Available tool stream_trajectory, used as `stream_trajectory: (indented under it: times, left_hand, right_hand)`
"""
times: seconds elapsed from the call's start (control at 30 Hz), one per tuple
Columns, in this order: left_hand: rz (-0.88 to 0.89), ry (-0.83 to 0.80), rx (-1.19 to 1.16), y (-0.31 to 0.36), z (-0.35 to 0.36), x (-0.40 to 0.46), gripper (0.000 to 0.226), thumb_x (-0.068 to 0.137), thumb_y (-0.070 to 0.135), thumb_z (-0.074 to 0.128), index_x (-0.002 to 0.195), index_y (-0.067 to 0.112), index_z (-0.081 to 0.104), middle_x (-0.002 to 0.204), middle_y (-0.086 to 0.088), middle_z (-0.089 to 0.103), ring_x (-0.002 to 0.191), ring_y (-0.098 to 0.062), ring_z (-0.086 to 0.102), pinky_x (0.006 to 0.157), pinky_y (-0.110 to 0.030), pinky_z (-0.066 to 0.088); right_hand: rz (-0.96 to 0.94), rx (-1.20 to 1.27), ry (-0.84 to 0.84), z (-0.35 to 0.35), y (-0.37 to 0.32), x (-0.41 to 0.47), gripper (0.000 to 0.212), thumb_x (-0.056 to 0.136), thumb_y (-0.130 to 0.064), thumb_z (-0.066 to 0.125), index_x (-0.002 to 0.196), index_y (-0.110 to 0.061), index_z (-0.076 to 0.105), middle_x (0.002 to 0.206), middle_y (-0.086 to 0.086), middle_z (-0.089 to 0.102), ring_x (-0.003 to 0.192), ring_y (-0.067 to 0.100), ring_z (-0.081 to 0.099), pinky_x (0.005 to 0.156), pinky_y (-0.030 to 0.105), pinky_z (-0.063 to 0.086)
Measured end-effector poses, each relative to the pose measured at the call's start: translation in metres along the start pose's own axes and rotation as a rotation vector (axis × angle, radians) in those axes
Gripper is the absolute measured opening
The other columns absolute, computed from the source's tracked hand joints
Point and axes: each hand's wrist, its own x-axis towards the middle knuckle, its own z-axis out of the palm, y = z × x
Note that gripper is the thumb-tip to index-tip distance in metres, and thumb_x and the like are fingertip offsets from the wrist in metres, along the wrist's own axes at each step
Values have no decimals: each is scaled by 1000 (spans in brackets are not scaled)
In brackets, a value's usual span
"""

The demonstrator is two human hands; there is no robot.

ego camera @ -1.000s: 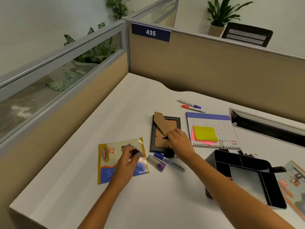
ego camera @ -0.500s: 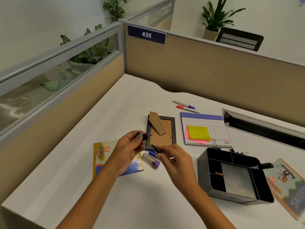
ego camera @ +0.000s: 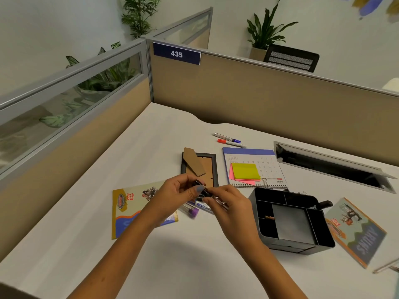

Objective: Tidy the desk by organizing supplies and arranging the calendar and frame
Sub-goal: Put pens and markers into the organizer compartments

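Capping a marker (ego camera: 212, 198) at frame centre: left hand (ego camera: 176, 194) pinches the cap (ego camera: 199, 184), right hand (ego camera: 230, 205) grips the barrel; align axially, then press.

At your twelve o'clock hangs the blue 435 sign (ego camera: 176, 54) on the partition (ego camera: 280, 100), with a potted plant (ego camera: 262, 37) and black chair back (ego camera: 291, 58) at one o'clock

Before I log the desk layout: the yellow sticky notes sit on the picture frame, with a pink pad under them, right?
Not quite. In the head view the yellow sticky notes, with the pink pad under them, sit on the calendar, not the picture frame, which lies face down to the calendar's left.
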Motion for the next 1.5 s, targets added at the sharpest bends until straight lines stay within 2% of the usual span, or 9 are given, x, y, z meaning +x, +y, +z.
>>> stream_trajectory:
  times: [0.17, 0.3, 0.43, 0.63, 0.77, 0.93, 1.13, 1.27, 1.5]
  left_hand:
    - [24, -66, 100, 5, 7, 0, 19, 85, 28, 56, 99, 39, 62, 94, 4, 70, 86, -9, 66, 69, -14, 52]
    - [37, -99, 64, 2, 15, -1, 26, 88, 33, 50, 110, 45, 57, 95, -15, 67, 75, -11, 62, 73, -24, 56]
    - [-19, -150, -15, -12, 25, -7, 31, 88, 42, 45, 116, 40, 59, 80, -11, 62, 69, -16, 58, 71, -34, 52]
    - [-215, -310, 13, -26, 49, -20, 48, 84, 53, 35, 110, 17, 53, 86, -4, 66, 74, -15, 65, 76, -31, 55]
    - [-299, -481, 78, -28, 65, -22, 38, 82, 56, 35, 108, 31, 46, 91, 3, 66, 81, -15, 67, 79, -32, 56]
    - [-347, -616, 87, -25, 88, -19, 34, 82, 48, 48, 113, 32, 47, 95, 6, 67, 80, -12, 68, 74, -26, 56]
    - [-265, -496, 174, -31, 112, -4, 19, 91, 34, 54, 103, 20, 58, 84, 3, 68, 71, -9, 64, 73, -26, 56]
    - [-190, -331, 216, -36, 127, 10, 14, 90, 36, 55, 100, 26, 59, 82, 2, 66, 70, -7, 63, 69, -21, 55]
    - [55, -36, 453, -55, 159, 27, 45, 91, 37, 55, 134, 33, 40, 128, 10, 46, 121, -8, 42, 97, -25, 41]
  right_hand:
    - [47, 105, -66, -11, -5, -2, 41, 90, -21, 60, 119, -45, 44, 96, -15, 58, 84, 0, 57, 73, 2, 45]
    - [30, 130, -149, -8, -6, -10, 49, 98, -17, 43, 134, -45, 25, 116, -6, 50, 101, -3, 49, 84, 2, 39]
    - [192, 424, -119, -1, -5, -14, 38, 97, -35, 38, 129, -54, 29, 117, -14, 53, 86, -3, 52, 72, 10, 44]
    - [334, 571, 44, -6, -3, -12, 22, 95, -38, 34, 115, -39, 41, 54, -14, 53, 53, 2, 56, 50, 13, 47]
    - [343, 543, 156, -10, 9, -7, 17, 95, -37, 35, 110, -38, 43, 74, -7, 53, 68, 5, 57, 59, 16, 51]
    - [356, 774, 295, -27, 21, -3, 15, 96, -30, 40, 108, -26, 48, 61, -6, 44, 49, 5, 39, 42, 16, 36]
    - [336, 524, 325, -55, 48, 2, 19, 91, -30, 54, 109, -38, 56, 104, -10, 62, 93, 2, 60, 75, 19, 51]
    - [372, 376, 236, -88, 69, 3, 38, 87, -21, 63, 119, -38, 51, 98, -4, 66, 88, 10, 66, 74, 23, 57]
    - [273, 237, 525, -144, 105, -1, 34, 84, -10, 66, 115, -21, 55, 95, -2, 68, 83, 4, 67, 67, 11, 52]
